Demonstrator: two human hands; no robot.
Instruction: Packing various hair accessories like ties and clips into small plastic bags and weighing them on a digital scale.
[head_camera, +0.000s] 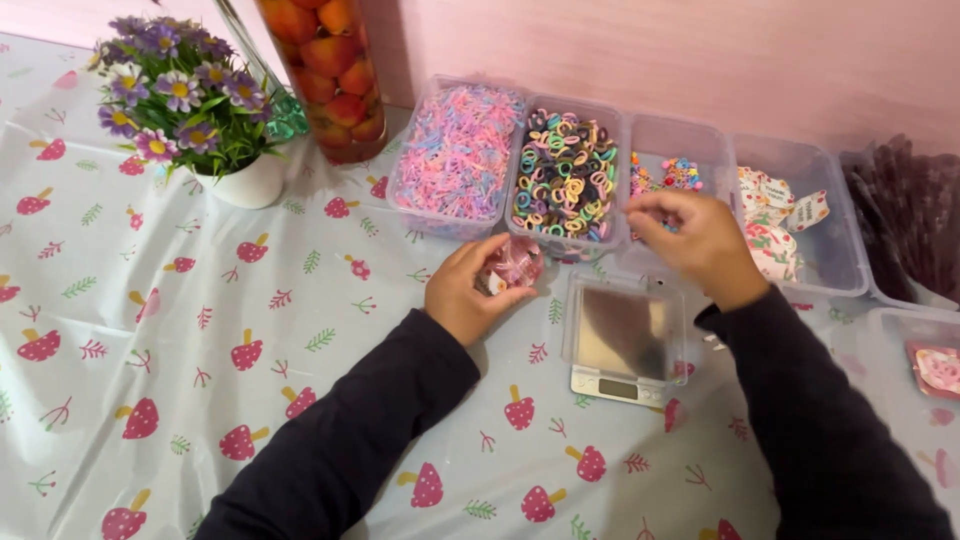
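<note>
My left hand (468, 288) rests on the tablecloth and grips a small clear packet of pink bands (515, 262). My right hand (695, 240) hovers over the front rim of a clear bin with small colourful beads (672, 175), fingers pinched together; whether anything is between them cannot be seen. A small silver pocket scale (620, 342) with its clear lid raised sits just below my right hand. Left of the bead bin stand a bin of multicoloured hair ties (565, 175) and a bin of thin pink and purple elastic bands (455, 155).
A bin with printed tags and packets (790, 215) sits right of the beads, dark plastic bags (905, 215) beyond it. A white pot of purple flowers (185, 100) and a tall jar of orange fruit (330, 70) stand at the back left. Mushroom-print tablecloth (150, 330) covers the table.
</note>
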